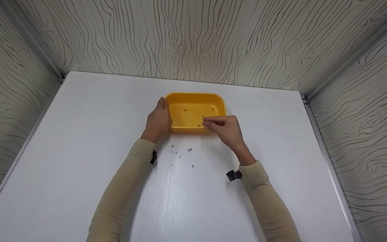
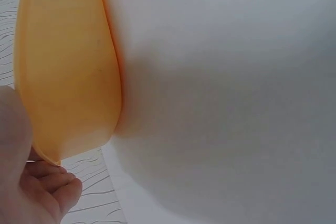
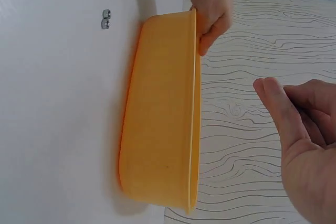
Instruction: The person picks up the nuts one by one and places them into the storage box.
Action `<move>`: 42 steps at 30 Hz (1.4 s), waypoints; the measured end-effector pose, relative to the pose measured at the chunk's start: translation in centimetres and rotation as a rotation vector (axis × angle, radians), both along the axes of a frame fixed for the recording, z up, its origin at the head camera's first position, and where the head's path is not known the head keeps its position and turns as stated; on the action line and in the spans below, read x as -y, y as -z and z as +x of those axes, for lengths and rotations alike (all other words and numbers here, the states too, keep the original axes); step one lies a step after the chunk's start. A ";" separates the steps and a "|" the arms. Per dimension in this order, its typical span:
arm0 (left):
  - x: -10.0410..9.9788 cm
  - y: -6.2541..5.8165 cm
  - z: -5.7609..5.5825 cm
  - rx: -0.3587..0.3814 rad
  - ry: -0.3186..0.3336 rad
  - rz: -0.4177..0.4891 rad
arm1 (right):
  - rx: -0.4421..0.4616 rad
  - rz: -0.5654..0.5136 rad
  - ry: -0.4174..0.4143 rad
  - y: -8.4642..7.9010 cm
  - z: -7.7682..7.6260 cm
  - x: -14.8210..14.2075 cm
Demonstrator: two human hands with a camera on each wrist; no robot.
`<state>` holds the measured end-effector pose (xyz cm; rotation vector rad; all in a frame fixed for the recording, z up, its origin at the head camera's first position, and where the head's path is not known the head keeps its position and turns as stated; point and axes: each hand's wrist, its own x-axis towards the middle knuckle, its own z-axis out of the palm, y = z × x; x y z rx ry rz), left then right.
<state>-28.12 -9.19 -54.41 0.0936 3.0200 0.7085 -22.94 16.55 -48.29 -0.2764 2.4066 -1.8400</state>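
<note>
A yellow plastic bin (image 1: 193, 130) stands on the white table, with several small metal nuts (image 1: 185, 110) scattered over its floor. My left hand (image 1: 159, 119) grips the bin's left wall at the rim, with fingers along the outside. Over the bin's front right part is my right hand (image 1: 226, 129), its thumb and finger brought together in a pinch. In the right wrist view, the fingertips (image 3: 270, 85) meet above the rim level, and no nut shows between them.
Several loose nuts (image 1: 176, 152) lie on the white table (image 1: 247, 208) in front of the bin; two (image 3: 106, 19) sit side by side. A wood-patterned panel (image 1: 186, 43) rises behind the table, with similar panels at both sides.
</note>
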 end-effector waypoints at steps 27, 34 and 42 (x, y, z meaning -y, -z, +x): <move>0.1 -0.1 0.3 -0.029 0.001 -0.010 | 0.352 -0.382 0.155 -0.2 -4.8 1.0; -0.3 -0.2 0.2 0.001 -0.007 -0.003 | 0.413 -0.360 0.197 0.0 -5.9 1.4; -0.2 -0.1 0.2 -0.010 -0.015 -0.003 | 0.441 -0.408 0.202 -0.2 -6.8 1.5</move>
